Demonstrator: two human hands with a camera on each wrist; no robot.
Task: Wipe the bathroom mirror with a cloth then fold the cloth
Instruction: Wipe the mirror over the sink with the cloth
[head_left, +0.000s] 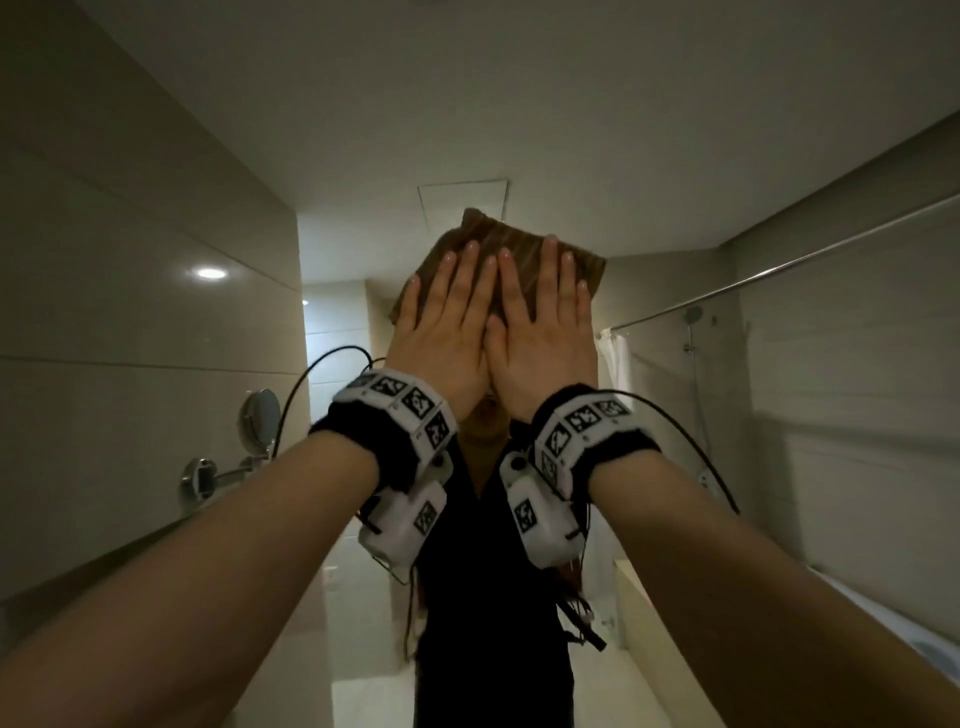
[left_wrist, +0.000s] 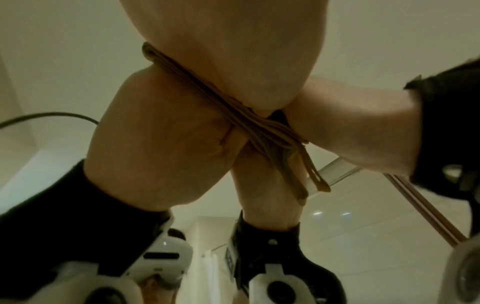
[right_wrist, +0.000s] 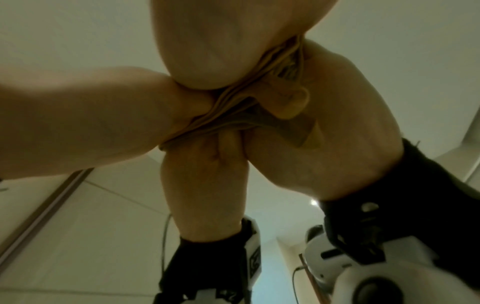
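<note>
A brown striped cloth (head_left: 511, 236), folded into layers, lies flat against the bathroom mirror (head_left: 675, 156) at about head height. My left hand (head_left: 447, 317) and right hand (head_left: 545, 317) press on it side by side with straight fingers, thumbs touching. Most of the cloth is hidden under the hands; its top edge and corners stick out. In the left wrist view the cloth's layered edge (left_wrist: 233, 102) is squeezed between my left palm (left_wrist: 233, 41) and the glass. The right wrist view shows the same edge (right_wrist: 233, 109) under my right palm (right_wrist: 221, 41).
My reflection in a dark top (head_left: 493, 597) stands behind the hands. A round swivel mirror (head_left: 260, 415) on an arm juts from the tiled left wall. Reflected at right are a shower rail (head_left: 779, 270), a shower head (head_left: 693, 314) and a white curtain (head_left: 615, 358).
</note>
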